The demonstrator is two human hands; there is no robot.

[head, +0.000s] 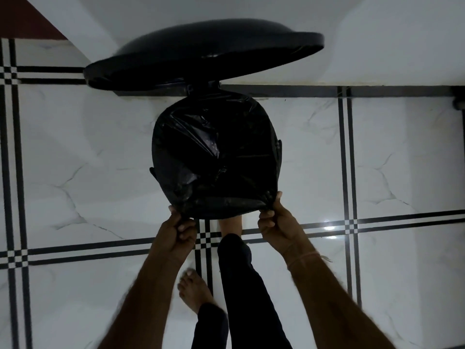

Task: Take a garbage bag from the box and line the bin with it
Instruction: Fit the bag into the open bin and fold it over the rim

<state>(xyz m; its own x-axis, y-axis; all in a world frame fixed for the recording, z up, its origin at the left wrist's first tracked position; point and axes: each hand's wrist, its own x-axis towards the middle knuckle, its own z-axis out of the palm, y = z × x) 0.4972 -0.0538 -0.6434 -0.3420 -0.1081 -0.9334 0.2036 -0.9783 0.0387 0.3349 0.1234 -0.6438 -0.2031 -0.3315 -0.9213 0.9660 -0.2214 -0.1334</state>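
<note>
A round black pedal bin (pixel 278 147) stands on the tiled floor, seen from above, with its black lid (pixel 201 54) raised toward the wall. A black garbage bag (pixel 214 157) sits inside it, its edge draped over the rim. My left hand (pixel 177 231) pinches the bag's edge at the near left of the rim. My right hand (pixel 276 220) pinches the bag's edge at the near right. One bare foot (pixel 230 225) reaches under the bin's near side. The box is not in view.
White marble floor tiles (pixel 88 159) with black stripe borders surround the bin. A white wall (pixel 377 46) rises just behind the lid. My other bare foot (pixel 193 290) stands on the floor below the hands. A dark pipe fitting (pixel 459 102) shows at the right edge.
</note>
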